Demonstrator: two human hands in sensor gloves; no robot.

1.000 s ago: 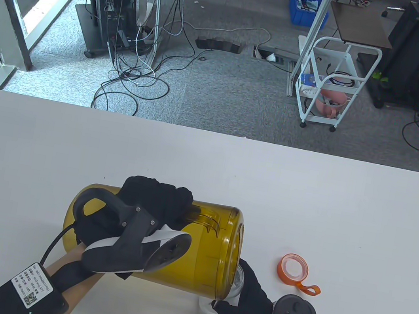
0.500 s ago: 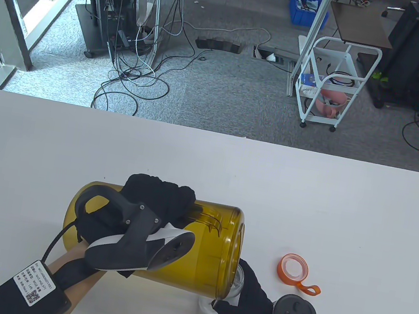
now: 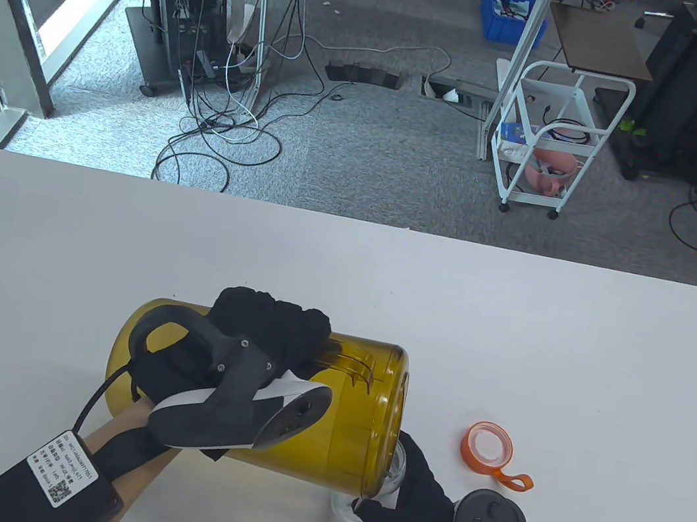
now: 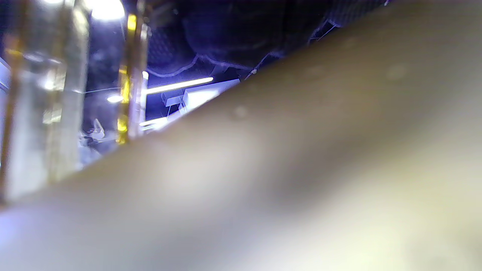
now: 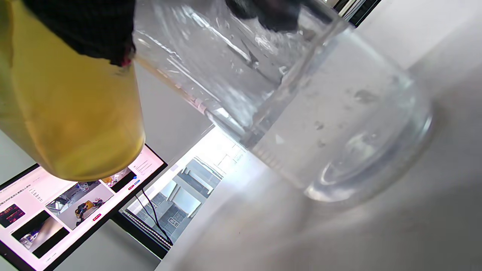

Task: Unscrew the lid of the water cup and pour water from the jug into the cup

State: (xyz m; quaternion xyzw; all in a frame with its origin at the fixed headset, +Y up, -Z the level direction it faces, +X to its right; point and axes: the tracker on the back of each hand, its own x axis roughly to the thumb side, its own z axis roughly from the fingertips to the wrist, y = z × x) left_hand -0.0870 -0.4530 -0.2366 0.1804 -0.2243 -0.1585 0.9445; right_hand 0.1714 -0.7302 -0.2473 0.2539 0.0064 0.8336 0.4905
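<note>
White desk (image 3: 508,341): at its 6 o'clock the left hand (image 3: 264,327), fingers curled round the handle, tips a rigid amber jug (image 3: 350,408); right hand (image 3: 422,500) seemingly wraps the slick, probably breakable cup (image 5: 301,113).

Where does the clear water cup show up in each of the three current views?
Table view: clear cup, lower centre-right, mostly hidden behind the jug's mouth and the right hand.
Left wrist view: too blurred to tell.
Right wrist view: cup fills the upper centre, standing on the table.
Shared landmark: the yellow jug.
</note>
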